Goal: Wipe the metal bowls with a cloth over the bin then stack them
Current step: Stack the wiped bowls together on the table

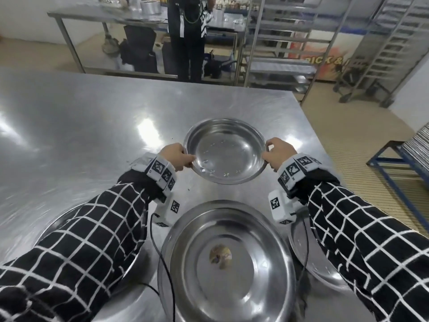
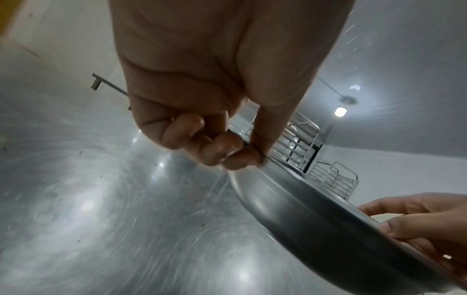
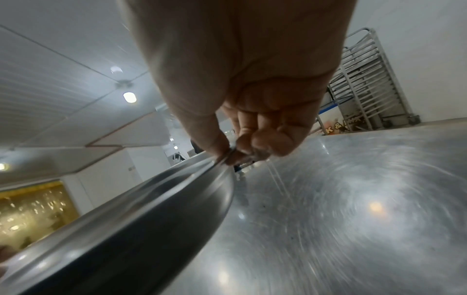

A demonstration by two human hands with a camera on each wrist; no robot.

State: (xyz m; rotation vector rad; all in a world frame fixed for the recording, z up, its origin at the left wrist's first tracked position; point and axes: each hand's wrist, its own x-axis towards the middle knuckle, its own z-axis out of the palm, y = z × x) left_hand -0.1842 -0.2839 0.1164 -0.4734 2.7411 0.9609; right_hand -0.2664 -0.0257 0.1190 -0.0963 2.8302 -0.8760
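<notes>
Round bowl held mouth-up at frame centre, tilted toward the camera.
The left hand (image 1: pixel 177 156) and right hand (image 1: pixel 276 156) pinch opposite rims of the held bowl (image 1: pixel 224 151) above the tabletop (image 1: pixel 92 126); three more bowls sit lower in frame, the middle bowl (image 1: pixel 226 263) fully visible.

Both arms extend forward, sleeves in black with white grid, each wrist strapped with a white marker-covered band. The left hand (image 1: pixel 177 156) is closed in a pinch: thumb on top, 3 visible fingers (image 2: pixel 217 147) curled beneath, gripping the rim of a metal bowl (image 1: pixel 224 151) on its right. The right hand (image 1: pixel 279 155) mirrors it, thumb above and fingers (image 3: pixel 262 142) curled below, pinching the opposite rim on its left. Both hands sit level, palms facing inward.
</notes>
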